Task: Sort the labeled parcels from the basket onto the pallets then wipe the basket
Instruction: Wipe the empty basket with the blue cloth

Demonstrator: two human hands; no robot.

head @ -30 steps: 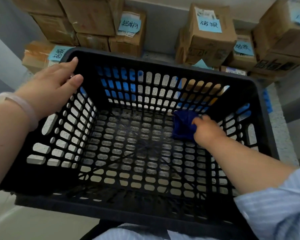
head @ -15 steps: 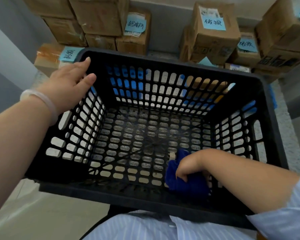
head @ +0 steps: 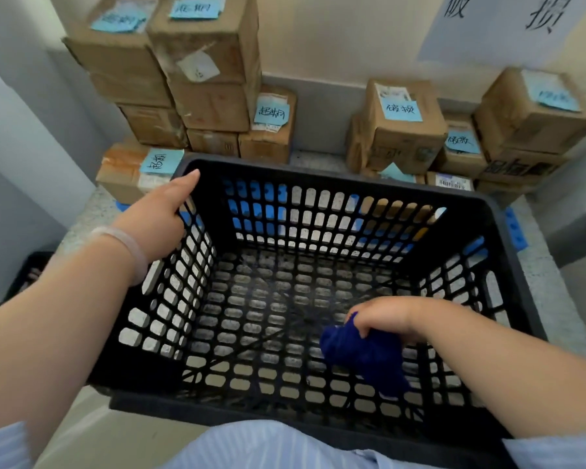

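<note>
Sorting appears complete: the basket [head: 352,184] holds no parcels, and labelled boxes stand against the wall as a left stack [head: 210,106] and a right group [head: 403,137], with a blue pallet [head: 515,228] edge showing beside the latter. Wiping is under way and judged unfinished; side walls and rim likely remain. The hands are well apart. The right hand [head: 386,316], inside the basket near its near-right corner, has its fingers curled around a bunched blue cloth [head: 362,357]; contact with the floor grid cannot be confirmed. The left hand [head: 156,218] lies on the left rim, fingers extended, steadying it. A wall sign [head: 508,25] hangs above. Nothing inside obstructs; tight corners may limit reach.
</note>
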